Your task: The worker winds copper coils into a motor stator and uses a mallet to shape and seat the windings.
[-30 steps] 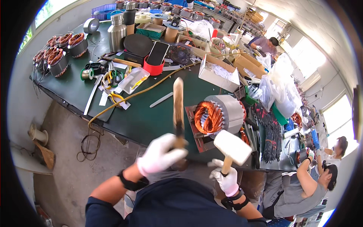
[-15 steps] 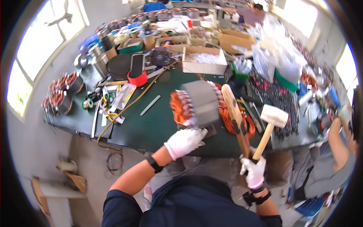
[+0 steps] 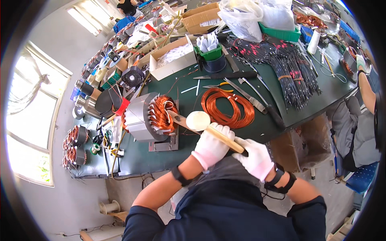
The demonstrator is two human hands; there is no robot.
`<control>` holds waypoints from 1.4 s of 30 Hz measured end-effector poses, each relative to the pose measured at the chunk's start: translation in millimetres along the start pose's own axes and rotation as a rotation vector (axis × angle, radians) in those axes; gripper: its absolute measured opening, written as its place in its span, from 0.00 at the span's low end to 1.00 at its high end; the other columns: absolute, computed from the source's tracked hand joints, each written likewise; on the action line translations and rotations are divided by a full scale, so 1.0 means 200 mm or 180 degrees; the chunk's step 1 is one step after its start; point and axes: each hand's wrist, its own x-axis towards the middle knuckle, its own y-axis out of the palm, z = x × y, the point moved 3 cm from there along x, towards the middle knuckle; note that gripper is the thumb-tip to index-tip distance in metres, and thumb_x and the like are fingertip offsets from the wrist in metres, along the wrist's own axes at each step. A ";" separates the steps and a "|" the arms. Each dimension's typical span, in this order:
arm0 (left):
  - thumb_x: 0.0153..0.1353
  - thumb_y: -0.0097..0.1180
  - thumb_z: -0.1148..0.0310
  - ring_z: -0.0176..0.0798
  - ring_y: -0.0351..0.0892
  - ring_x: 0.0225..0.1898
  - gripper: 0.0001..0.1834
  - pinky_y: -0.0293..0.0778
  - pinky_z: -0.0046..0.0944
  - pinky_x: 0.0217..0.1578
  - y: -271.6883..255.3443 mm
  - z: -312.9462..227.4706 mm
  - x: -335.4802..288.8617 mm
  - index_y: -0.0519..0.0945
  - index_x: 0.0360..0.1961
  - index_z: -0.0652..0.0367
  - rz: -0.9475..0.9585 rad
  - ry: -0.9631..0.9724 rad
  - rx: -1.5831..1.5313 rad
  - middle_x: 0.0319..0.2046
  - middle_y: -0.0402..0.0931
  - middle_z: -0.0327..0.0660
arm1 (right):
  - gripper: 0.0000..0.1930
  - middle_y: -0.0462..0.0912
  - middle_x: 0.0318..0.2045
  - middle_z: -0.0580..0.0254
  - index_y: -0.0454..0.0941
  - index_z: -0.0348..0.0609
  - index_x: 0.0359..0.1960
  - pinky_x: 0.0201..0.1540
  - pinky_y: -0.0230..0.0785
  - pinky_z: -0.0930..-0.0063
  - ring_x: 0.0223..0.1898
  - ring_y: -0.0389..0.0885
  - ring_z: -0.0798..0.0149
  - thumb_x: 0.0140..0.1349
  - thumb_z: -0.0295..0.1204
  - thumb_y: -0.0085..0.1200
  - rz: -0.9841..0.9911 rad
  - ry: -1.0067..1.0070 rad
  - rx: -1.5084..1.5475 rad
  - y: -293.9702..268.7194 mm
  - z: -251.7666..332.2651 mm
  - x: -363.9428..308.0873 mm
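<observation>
A motor stator [image 3: 140, 116], a grey core with orange copper windings, lies on its side on a metal rest [image 3: 164, 144], winding end facing right. A flat wooden stick [image 3: 183, 121] reaches into the stator's open end. My white-gloved left hand [image 3: 215, 145] is closed around the stick's near end, which its fingers hide. Across the back of that hand runs the handle of a mallet [image 3: 198, 120] with a pale round head. My gloved right hand [image 3: 256, 157] is closed at the handle's end, close beside the left.
A copper wire coil [image 3: 228, 107] lies right of the stator, with knives and pliers [image 3: 219, 85] behind it. Bundled black leads [image 3: 295, 84] and a white box of paper slips [image 3: 172, 58] stand farther back. A co-worker's gloved hand [image 3: 360, 62] is at far right.
The stator has turned so its copper winding end faces right. My left hand has left the stator for the stick. My right hand has brought stick and mallet leftward to it.
</observation>
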 end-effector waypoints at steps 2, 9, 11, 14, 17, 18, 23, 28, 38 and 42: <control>0.53 0.59 0.65 0.43 0.79 0.33 0.05 0.74 0.44 0.37 0.03 0.03 0.00 0.78 0.29 0.52 -0.0157 0.0021 0.0061 0.27 0.75 0.38 | 0.26 0.85 0.45 0.44 0.77 0.38 0.59 0.48 0.79 0.58 0.45 0.85 0.42 0.61 0.33 0.67 -0.0052 -0.0495 0.0094 -0.13 -0.02 0.08; 0.49 0.61 0.66 0.40 0.77 0.24 0.06 0.70 0.44 0.27 0.04 0.05 -0.01 0.76 0.22 0.50 -0.0232 0.0217 0.0032 0.19 0.71 0.36 | 0.12 0.84 0.34 0.48 0.76 0.34 0.47 0.34 0.78 0.67 0.29 0.85 0.47 0.61 0.19 0.60 -0.0833 -0.1356 0.0507 -0.53 0.30 0.24; 0.50 0.60 0.65 0.40 0.77 0.24 0.06 0.70 0.43 0.27 0.06 0.03 -0.01 0.76 0.22 0.50 -0.0452 0.0290 0.0042 0.19 0.71 0.36 | 0.08 0.81 0.26 0.56 0.73 0.41 0.38 0.26 0.76 0.62 0.22 0.83 0.51 0.66 0.30 0.59 0.0163 -0.1531 -0.0872 -0.33 0.10 0.29; 0.51 0.59 0.65 0.40 0.77 0.23 0.06 0.70 0.43 0.26 0.04 0.08 0.04 0.76 0.21 0.51 -0.0809 0.0393 0.0174 0.19 0.71 0.37 | 0.12 0.79 0.22 0.60 0.73 0.44 0.38 0.24 0.75 0.61 0.22 0.84 0.56 0.69 0.39 0.55 0.0817 -0.1547 -0.1926 -0.32 0.06 0.38; 0.55 0.57 0.65 0.38 0.75 0.25 0.07 0.68 0.42 0.26 0.06 0.06 -0.01 0.74 0.22 0.50 -0.0105 0.0428 0.0101 0.21 0.70 0.35 | 0.10 0.81 0.23 0.55 0.73 0.41 0.39 0.26 0.75 0.60 0.23 0.83 0.50 0.65 0.31 0.62 -0.0102 -0.1645 -0.0512 -0.48 0.27 0.41; 0.55 0.57 0.65 0.38 0.75 0.25 0.07 0.68 0.42 0.26 0.05 0.06 -0.01 0.74 0.22 0.50 -0.0102 0.0450 0.0098 0.21 0.70 0.35 | 0.11 0.82 0.24 0.54 0.73 0.40 0.40 0.27 0.75 0.59 0.24 0.83 0.48 0.63 0.28 0.64 -0.0413 -0.1607 0.0119 -0.51 0.31 0.41; 0.49 0.63 0.63 0.43 0.76 0.24 0.08 0.71 0.44 0.26 0.01 -0.01 -0.04 0.76 0.22 0.51 0.0022 0.0652 -0.0525 0.20 0.71 0.37 | 0.14 0.82 0.24 0.46 0.72 0.40 0.41 0.29 0.76 0.53 0.28 0.85 0.43 0.71 0.40 0.53 0.1139 -0.0564 -0.1451 -0.20 -0.03 0.38; 0.47 0.67 0.62 0.44 0.81 0.29 0.11 0.73 0.44 0.31 -0.44 -0.06 -0.20 0.78 0.27 0.51 -0.0885 0.0765 -0.2053 0.28 0.80 0.39 | 0.16 0.81 0.23 0.48 0.70 0.39 0.39 0.27 0.75 0.54 0.24 0.83 0.45 0.69 0.39 0.58 0.0343 -0.0394 0.0020 -0.10 -0.06 0.30; 0.77 0.40 0.54 0.32 0.63 0.32 0.21 0.63 0.36 0.36 -0.66 0.64 -1.43 0.74 0.33 0.59 -0.4083 -0.3577 -0.1995 0.34 0.69 0.39 | 0.14 0.73 0.22 0.65 0.67 0.39 0.38 0.12 0.66 0.73 0.12 0.73 0.70 0.73 0.37 0.52 0.0954 0.1706 0.3757 0.39 0.35 0.26; 0.70 0.60 0.62 0.35 0.82 0.34 0.17 0.76 0.31 0.33 -0.45 0.71 -1.51 0.80 0.49 0.66 -0.3322 -0.5317 -0.3390 0.39 0.82 0.45 | 0.14 0.73 0.21 0.66 0.67 0.39 0.38 0.13 0.65 0.74 0.12 0.72 0.72 0.73 0.37 0.53 0.0931 0.1230 0.3411 0.37 0.34 0.34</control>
